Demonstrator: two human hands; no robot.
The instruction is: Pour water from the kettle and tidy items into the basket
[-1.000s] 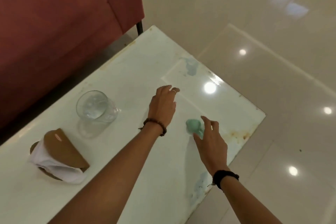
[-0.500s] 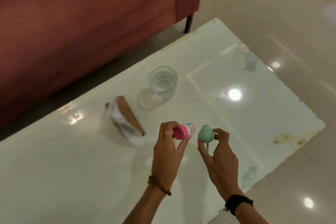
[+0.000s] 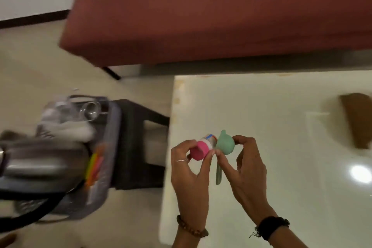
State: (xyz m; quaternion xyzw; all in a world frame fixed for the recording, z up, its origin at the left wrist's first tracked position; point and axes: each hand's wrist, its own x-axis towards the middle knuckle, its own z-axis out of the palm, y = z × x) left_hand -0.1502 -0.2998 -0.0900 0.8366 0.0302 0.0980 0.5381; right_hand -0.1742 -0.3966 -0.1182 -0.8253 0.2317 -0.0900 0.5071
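I have a small bottle [image 3: 202,148] with a pink cap pinched in my left hand [image 3: 190,175], thumb and fingertips curled around the cap end, and a green spoon [image 3: 225,145] in my right hand [image 3: 246,171], its bowl gripped between thumb and forefinger with the handle hanging down behind my palm. Both are held up together over the near edge of the table [image 3: 281,106], bottle and spoon touching, I judge so that I can carry the pair across in one go. The basket [image 3: 104,167] sits on a dark stool [image 3: 141,127] just left of the table, well within reach. It already holds a glass [image 3: 90,109] on its side, something white and some bright sticks; the kettle [image 3: 42,163] is by it, blurred. A brown holder [image 3: 356,119] lies at the table's right edge.
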